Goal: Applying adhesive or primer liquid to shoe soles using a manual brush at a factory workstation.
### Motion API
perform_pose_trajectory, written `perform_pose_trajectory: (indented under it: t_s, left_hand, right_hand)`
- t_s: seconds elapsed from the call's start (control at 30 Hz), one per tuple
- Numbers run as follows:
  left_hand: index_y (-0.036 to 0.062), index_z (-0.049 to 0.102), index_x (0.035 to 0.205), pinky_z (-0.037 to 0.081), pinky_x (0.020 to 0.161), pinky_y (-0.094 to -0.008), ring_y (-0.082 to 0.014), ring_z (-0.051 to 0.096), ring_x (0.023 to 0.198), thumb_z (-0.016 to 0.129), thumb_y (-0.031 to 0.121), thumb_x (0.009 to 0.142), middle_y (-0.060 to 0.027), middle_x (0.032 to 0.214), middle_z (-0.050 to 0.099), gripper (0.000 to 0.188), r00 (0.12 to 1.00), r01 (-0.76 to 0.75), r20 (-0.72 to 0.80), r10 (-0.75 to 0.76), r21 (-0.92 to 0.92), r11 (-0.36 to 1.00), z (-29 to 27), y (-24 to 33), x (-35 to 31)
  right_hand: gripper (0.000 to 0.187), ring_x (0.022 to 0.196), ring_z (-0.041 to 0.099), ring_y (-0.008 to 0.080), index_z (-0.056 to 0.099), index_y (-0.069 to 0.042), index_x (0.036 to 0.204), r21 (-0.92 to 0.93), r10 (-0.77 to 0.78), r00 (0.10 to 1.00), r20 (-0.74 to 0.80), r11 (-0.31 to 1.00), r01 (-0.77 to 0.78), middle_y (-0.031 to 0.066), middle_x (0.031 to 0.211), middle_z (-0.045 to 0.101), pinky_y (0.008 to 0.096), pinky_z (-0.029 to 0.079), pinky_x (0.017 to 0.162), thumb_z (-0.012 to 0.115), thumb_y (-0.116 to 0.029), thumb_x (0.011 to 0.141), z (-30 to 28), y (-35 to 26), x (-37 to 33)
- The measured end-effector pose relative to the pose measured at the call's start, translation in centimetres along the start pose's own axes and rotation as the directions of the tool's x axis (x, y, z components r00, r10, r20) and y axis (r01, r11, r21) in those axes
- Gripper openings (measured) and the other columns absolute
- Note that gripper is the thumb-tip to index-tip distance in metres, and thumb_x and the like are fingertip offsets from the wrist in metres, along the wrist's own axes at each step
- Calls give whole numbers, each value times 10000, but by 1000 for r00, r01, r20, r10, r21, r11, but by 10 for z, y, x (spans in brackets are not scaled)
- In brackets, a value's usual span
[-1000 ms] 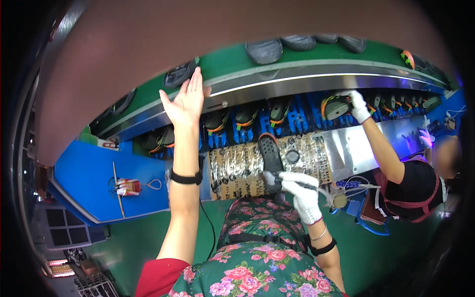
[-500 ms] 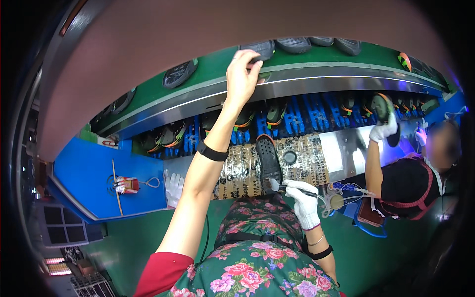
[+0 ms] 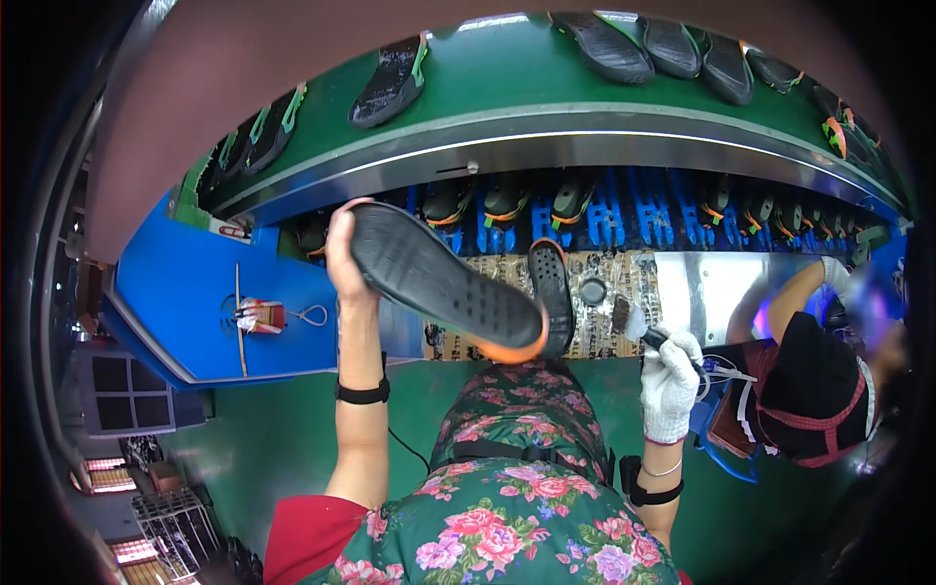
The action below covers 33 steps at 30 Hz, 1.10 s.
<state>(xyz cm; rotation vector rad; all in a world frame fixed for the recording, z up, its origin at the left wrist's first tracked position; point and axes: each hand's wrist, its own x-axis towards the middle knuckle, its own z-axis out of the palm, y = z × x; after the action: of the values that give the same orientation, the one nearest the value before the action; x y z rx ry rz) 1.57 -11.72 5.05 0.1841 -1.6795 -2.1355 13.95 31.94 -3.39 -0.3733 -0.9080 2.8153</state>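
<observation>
My left hand [image 3: 349, 263], bare, grips a black shoe sole [image 3: 439, 278] by one end. Its broad dark face is turned up, and orange edging shows at the other end. Part of it covers a second black shoe sole [image 3: 551, 283], perforated at its far end, which lies on the cardboard-covered bench [image 3: 497, 265]. In a white glove, my right hand [image 3: 671, 380] is closed round a brush [image 3: 629, 320], its bristles pointing left above the bench. Beside the lying sole, a small round black pot [image 3: 592, 291] stands left of the brush.
Beyond the bench runs a green conveyor belt [image 3: 487, 73] carrying several black soles. Under its metal edge, blue racks [image 3: 595, 219] hold several shoe parts. A co-worker [image 3: 814, 390] stands close at right. On the blue surface at left lies a small red-and-white bundle [image 3: 261, 315].
My left hand has come down from the belt with a sole in its grip. My right hand has moved the brush right, away from the lying sole. The co-worker's arm has shifted right.
</observation>
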Motion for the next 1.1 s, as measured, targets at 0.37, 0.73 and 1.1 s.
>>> perform_pose_trajectory:
  t_s: [0.37,0.73,1.1]
  left_hand:
    - [-9,344,1574,437,1159,-531,-373,526,1387,294,833,958,-253,1538,475,1045,441,884,549,-710,-132,448,68,-90,-132]
    - [61,550,1395,600,877,-482,-309,704,1000,127,994,804,-166,1158,682,1182,378,926,743,-553,-300,229,100,-69,-189]
    - [86,292,1616,434,1158,-440,-277,523,1383,164,895,910,-125,1536,494,1081,582,792,547,-602,-216,570,140,-56,-194]
  right_hand:
    - [235,982,739,233,761,68,1050,-468,89,936,342,879,87,192,1139,755,327,599,863,761,94,816,111,19,-10]
    - [206,679,693,107,774,12,1081,-741,124,957,261,661,116,103,987,764,239,555,586,744,35,878,135,-3,-10]
    - [379,1048,723,327,763,-64,1150,-542,-115,534,838,-55,839,145,1146,753,396,566,897,754,-1,776,131,5,0]
